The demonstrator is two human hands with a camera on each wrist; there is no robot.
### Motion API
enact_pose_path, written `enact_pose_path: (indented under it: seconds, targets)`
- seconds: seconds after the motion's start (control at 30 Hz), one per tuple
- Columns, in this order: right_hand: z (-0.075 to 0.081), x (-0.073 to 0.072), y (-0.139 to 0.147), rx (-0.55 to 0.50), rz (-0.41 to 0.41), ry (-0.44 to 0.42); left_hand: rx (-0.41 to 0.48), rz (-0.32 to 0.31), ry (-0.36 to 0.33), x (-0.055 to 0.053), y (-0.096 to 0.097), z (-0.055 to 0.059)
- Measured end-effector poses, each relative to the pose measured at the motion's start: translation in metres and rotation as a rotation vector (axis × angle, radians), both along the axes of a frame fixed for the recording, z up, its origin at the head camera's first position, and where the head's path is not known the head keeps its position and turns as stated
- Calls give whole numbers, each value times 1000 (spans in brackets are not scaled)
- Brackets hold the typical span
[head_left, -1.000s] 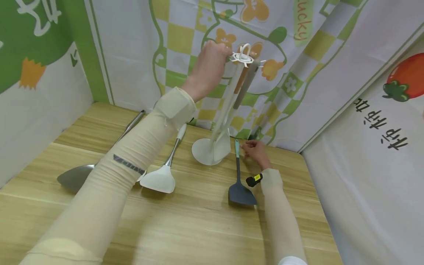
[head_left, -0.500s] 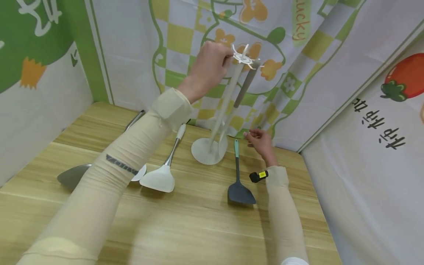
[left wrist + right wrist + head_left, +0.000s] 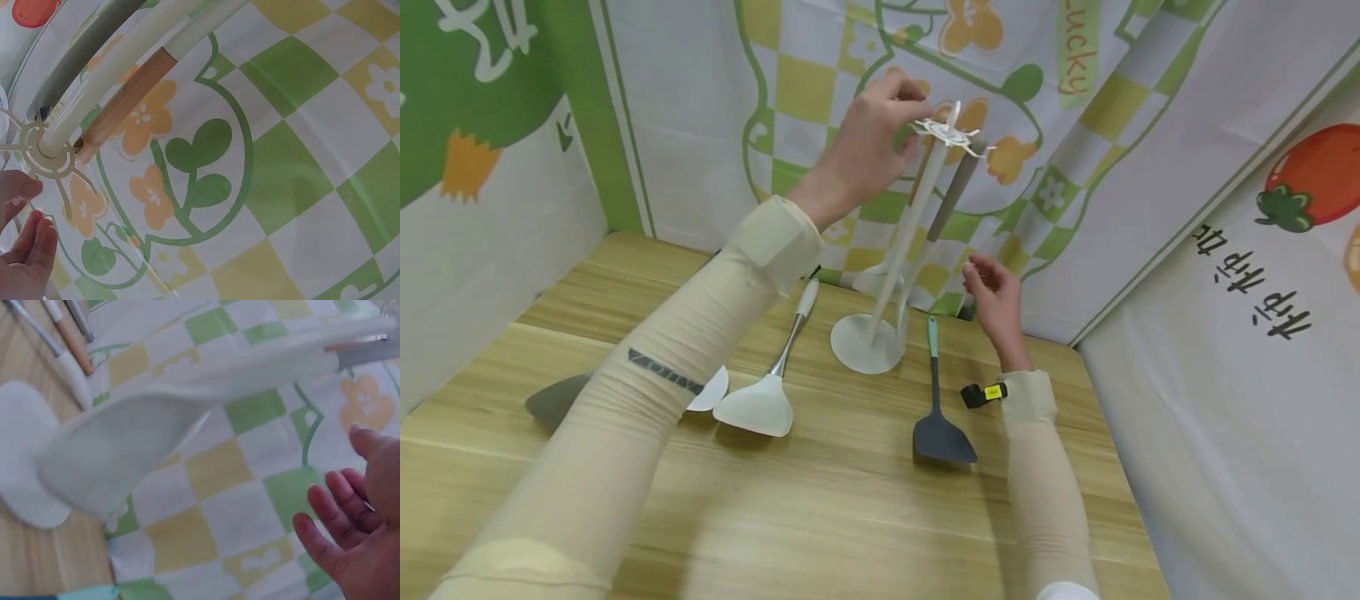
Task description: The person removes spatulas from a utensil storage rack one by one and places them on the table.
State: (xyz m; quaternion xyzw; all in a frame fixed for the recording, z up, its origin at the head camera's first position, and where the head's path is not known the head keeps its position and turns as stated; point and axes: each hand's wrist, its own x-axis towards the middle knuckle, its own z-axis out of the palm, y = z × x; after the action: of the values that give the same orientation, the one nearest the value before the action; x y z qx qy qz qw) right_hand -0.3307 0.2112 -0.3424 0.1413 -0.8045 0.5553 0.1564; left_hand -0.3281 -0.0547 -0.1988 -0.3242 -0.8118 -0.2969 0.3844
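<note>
A white utensil stand (image 3: 859,343) has a thin pole with a ring of hooks (image 3: 947,132) on top. My left hand (image 3: 865,137) is beside that ring; in the left wrist view its thumb and fingertips are apart, close to the hooks. A utensil with a grey handle (image 3: 953,196) and another with a wooden handle (image 3: 128,103) hang from the hooks. The broad pale head (image 3: 125,447) of one hangs near the base in the right wrist view. My right hand (image 3: 1002,304) is raised right of the stand, fingers loosely bent, holding nothing.
A dark spatula (image 3: 943,437) with a mint handle lies right of the stand. To the left are a white spatula (image 3: 756,406), a rounded white utensil head (image 3: 713,392) and a metal turner (image 3: 553,402), partly behind my left arm. A patterned curtain (image 3: 805,92) stands behind.
The hook ring and hanging utensils have turned about the pole. My left fingers have loosened beside the hooks. My right hand has risen away from beside the dark spatula's handle.
</note>
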Motion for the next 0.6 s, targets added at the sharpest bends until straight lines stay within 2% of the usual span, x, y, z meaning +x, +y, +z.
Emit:
enact_pose_path:
  seconds: [0.2, 0.33, 0.43, 0.6]
  targets:
    - [19, 0, -20, -146, 73, 94, -59, 54, -66, -5, 3, 6]
    - [29, 0, -33, -120, 108, 158, -69, 70, -137, -9, 3, 6]
    - [35, 0, -41, -102, 122, 174, -72, 73, -167, -11, 3, 5]
    - [42, -1, -51, -146, 136, 193, -61, 67, -204, -13, 4, 6]
